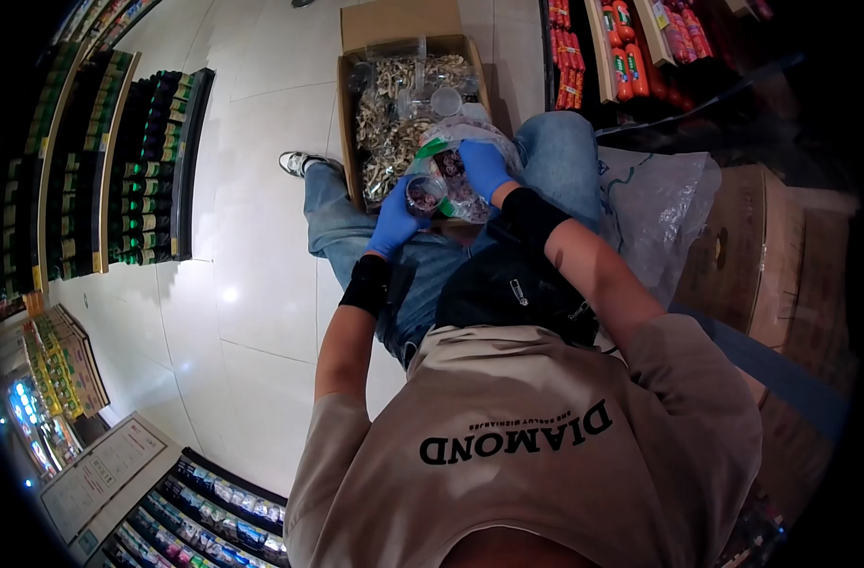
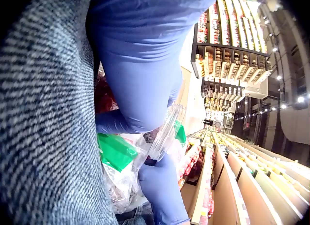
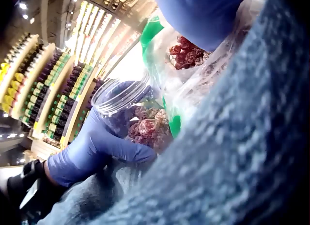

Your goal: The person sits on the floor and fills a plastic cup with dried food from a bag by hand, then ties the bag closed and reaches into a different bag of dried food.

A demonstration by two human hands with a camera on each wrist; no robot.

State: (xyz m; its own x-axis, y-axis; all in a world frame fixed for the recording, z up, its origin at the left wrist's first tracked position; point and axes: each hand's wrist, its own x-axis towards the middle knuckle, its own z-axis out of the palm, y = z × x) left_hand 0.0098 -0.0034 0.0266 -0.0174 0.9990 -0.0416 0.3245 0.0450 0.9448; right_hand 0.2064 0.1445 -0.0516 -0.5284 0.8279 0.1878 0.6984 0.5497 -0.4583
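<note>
My gloved left hand (image 1: 394, 225) grips a clear plastic jar (image 3: 115, 105), tilted beside the bag, its thumb across the side. Dark red, wrinkled dried fruit (image 3: 150, 130) lies inside the jar. A clear plastic bag with green strips (image 1: 467, 204) rests in my lap, its mouth beside the jar. More of the same dried fruit (image 3: 186, 55) shows in the bag's opening. My gloved right hand (image 1: 486, 168) is at that opening, over the fruit, its fingertips partly hidden; I cannot tell whether they pinch fruit or the bag.
Between the legs stands an open cardboard box (image 1: 347, 142) of clear packs of pale, sliced dried food (image 1: 384, 123). A crumpled plastic sheet (image 1: 654, 204) and large cartons (image 1: 735, 246) are at the right. Shelves of bottles (image 1: 152, 170) stand left; red-packed goods (image 1: 626, 47) sit upper right.
</note>
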